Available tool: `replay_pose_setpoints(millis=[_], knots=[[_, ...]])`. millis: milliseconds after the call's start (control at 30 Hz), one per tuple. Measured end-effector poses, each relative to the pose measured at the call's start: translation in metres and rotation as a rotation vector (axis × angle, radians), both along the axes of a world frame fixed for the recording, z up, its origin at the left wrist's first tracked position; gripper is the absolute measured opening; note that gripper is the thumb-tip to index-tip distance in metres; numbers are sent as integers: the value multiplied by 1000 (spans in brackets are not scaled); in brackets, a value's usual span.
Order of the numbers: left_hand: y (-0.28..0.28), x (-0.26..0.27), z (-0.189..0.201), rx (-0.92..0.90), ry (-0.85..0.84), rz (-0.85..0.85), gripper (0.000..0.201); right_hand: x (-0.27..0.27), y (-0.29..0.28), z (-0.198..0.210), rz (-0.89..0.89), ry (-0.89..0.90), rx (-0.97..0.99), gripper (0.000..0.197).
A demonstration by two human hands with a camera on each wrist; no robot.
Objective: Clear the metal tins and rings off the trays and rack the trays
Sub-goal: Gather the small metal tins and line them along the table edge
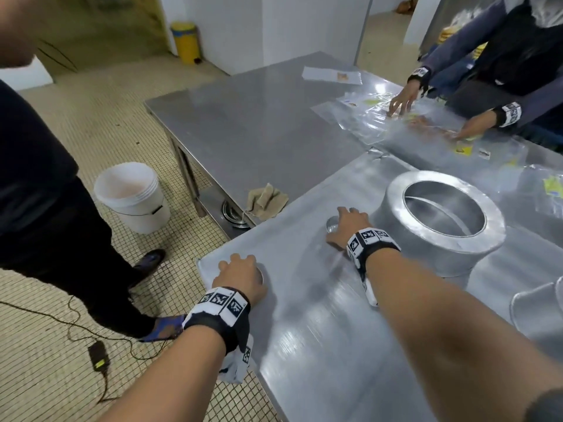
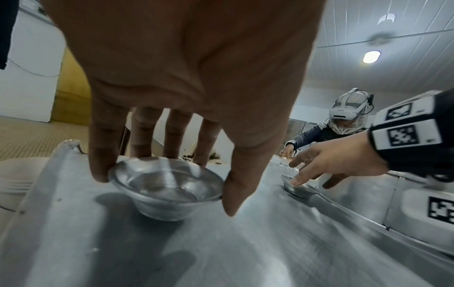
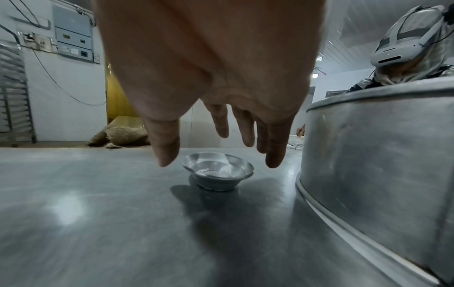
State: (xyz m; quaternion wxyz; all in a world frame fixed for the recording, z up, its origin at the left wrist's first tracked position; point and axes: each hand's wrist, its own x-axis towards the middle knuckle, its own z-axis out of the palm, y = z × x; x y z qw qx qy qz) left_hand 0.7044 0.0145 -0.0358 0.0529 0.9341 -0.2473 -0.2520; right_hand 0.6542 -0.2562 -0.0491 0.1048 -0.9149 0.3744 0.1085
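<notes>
Nearest the wearer, the left hand [image 2: 186, 81] grips a small flared, shiny metal tin [image 2: 167, 184] by its rim, thumb on one side and fingers on the other, close to the near left corner of the flat grey metal tray [image 1: 304, 345]. The tin seems to sit on the tray or just off it; which one I cannot tell. A little farther in, the right hand [image 3: 216, 77] hovers with spread, relaxed fingers over a second small flared metal tin [image 3: 218, 171], which stands upright on the tray; no finger clearly touches it in the right wrist view. Just beside that hand, to its right, rises a large round grey metal ring mould [image 1: 441, 220] with an open top.

To do this step well, I judge each tin should be pinched at opposite points of the rim and lifted straight up, since the thin, light metal could skid on the slick tray. The right hand should keep clear of the ring mould's wall as it closes.

Beyond the tray, a beige folded cloth [image 1: 266, 202] lies at the edge of a stainless steel table [image 1: 259, 123], and another person's hands [image 1: 402, 100] press on clear plastic bags [image 1: 365, 117].

Both wrist bands carry black-and-white square code markers; no words can be read.
</notes>
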Motion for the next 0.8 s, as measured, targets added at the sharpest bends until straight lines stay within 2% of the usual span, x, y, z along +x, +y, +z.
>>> replay_pose_setpoints(millis=[200, 400, 533, 633, 800], knots=[[2, -5, -3, -63, -8, -32, 58, 12, -9, -4, 20, 8, 88, 89], [-7, -23, 3, -98, -27, -59, 62, -19, -2, 11, 62, 15, 78, 81], [-25, -51, 14, -121, -23, -100, 59, -63, 8, 34, 63, -10, 108, 70], [-41, -81, 22, -136, -18, -153, 58, -108, 16, 51, 9, -104, 153, 61], [-71, -148, 35, -164, -30, -314, 62, -208, 39, 67, -67, -217, 104, 84]])
